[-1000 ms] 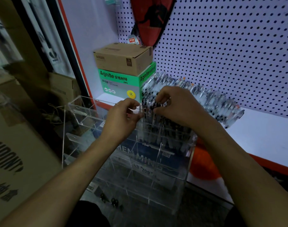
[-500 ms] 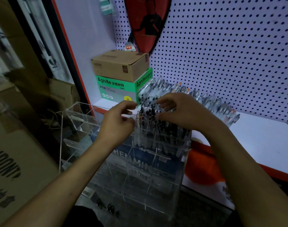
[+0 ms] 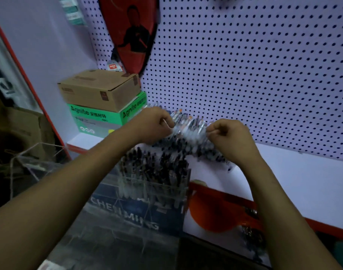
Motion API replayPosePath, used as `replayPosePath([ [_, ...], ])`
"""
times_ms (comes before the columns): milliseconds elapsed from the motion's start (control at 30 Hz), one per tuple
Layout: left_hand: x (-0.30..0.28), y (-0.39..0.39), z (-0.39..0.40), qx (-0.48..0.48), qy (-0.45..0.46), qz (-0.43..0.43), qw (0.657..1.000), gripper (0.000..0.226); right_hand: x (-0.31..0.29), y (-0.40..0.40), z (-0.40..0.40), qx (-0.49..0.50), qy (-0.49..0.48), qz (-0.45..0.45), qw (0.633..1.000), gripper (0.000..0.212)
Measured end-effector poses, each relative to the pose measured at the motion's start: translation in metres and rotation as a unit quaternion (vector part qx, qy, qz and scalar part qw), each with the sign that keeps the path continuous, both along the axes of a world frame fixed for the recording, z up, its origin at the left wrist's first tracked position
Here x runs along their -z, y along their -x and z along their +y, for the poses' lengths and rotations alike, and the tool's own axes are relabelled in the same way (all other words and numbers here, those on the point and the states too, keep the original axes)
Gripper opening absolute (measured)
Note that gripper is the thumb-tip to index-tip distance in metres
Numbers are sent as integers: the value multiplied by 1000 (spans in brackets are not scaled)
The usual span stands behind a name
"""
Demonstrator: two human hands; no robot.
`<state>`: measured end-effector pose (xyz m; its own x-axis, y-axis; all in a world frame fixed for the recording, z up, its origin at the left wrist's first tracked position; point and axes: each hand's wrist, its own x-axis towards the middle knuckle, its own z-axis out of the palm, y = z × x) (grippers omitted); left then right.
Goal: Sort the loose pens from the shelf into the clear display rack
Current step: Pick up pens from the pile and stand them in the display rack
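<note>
Both hands curl around the pile of loose pens (image 3: 190, 131) on the white shelf (image 3: 303, 182). The left hand (image 3: 151, 124) grips one end and the right hand (image 3: 230, 136) the other, likely to scoop a bunch for the clear rack (image 3: 153, 184) just below, already packed with pens. Blur hides the fingertips.

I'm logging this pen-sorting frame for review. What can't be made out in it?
- Head view: the loose pens are smeared by motion blur, so no count.
- Whether the left hand and right hand grip pens: fingers curl away, hidden.
- Clear display rack: lower compartments dark, cut off by the arms.
</note>
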<state>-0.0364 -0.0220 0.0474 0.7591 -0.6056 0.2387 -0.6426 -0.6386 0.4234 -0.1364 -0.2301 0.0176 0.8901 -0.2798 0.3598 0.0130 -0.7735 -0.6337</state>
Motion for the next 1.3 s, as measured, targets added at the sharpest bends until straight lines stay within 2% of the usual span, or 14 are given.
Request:
replayPosePath([
  [167,12,-28,-37,-33,-116,-26,992,11,10,-15,-9,2,26,25,999,12],
  [267,26,-34,-42,-78,-183,-20,980,23,11,-30,-10,-8,56,61,997,17],
  [333,33,-36,-41,-89,-161,-10,983,23,14,-40,-13,-13,81,83,993,28],
  [400,33,-37,-39,-92,-86,16,992,19,19,-48,-15,-19,94,90,991,36],
  [467,32,-36,-37,-93,-8,20,995,12,25,-54,-16,-23,102,96,990,37],
  [633,30,-26,-41,-96,64,-37,993,12,35,-64,-17,-15,112,84,990,35],
  [800,33,-30,-37,-106,126,-83,983,24,35,-61,-17,-1,30,36,999,38],
  [900,33,-30,-35,-116,157,-105,975,21,32,-57,-13,2,-32,-1,999,32],
  [1000,33,-34,-34,-128,139,-106,976,10,27,-55,-11,22,-80,-25,996,18],
  [1167,33,-36,-34,-149,101,-139,974,23,2,-47,2,49,-190,-103,975,35],
  [1233,34,-38,-36,-149,58,-130,979,31,-4,-42,11,42,-224,-106,968,31],
  [1300,33,-35,-39,-110,11,-117,987,25,-5,-37,21,24,-238,-91,967,28],
])
